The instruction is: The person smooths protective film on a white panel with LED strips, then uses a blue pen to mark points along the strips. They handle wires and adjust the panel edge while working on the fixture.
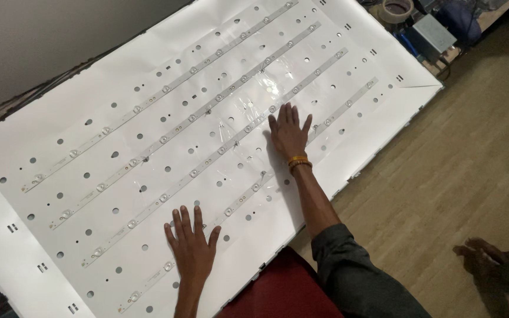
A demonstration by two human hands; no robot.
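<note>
Pressing left hand (pixel 191 246) and right hand (pixel 288 134), fingers spread flat, empty, on white reflector sheet (pixel 119 88) beside light strips (pixel 207 162)

White backlight panel laid on a wooden floor

The wooden floor (pixel 466 159) is covered at left by a large white panel (pixel 42 247); four LED strips (pixel 166 139) are laid diagonally across it, and both hands are pressed flat on it.
</note>
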